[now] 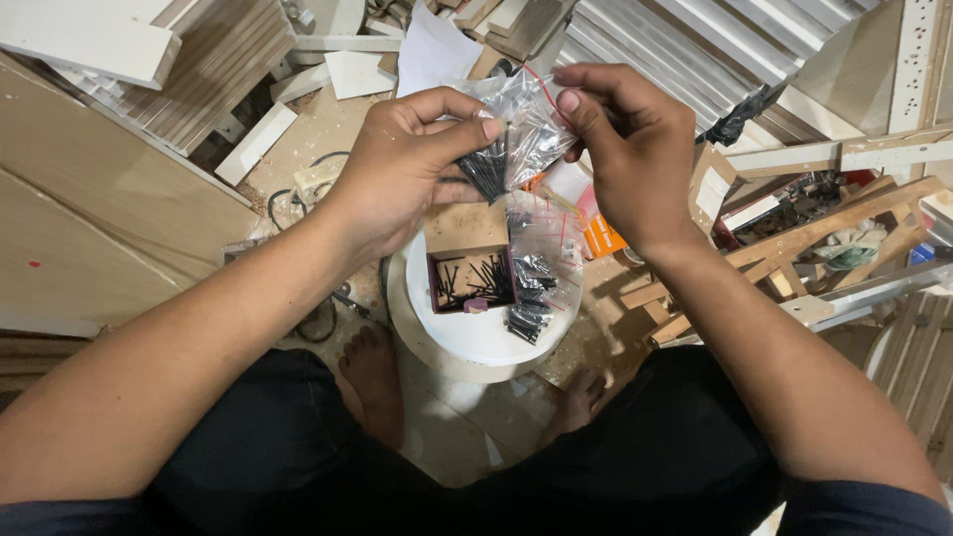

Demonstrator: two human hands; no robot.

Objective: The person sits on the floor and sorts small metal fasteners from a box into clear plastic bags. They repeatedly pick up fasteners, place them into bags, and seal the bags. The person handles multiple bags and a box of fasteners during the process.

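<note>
Single head-worn view, looking steeply down, close over hands, lap and floor

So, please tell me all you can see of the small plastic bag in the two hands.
The plastic bag is clear and crinkled, with a thin red line near its top. Black screws gather in its lower part. It is held up above the white bucket lid. The left hand pinches its left side, and the right hand pinches its top edge.

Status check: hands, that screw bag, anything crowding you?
Both hands pinch clear bag of black screws. Open screw box below on white lid. Nothing blocking.
</note>
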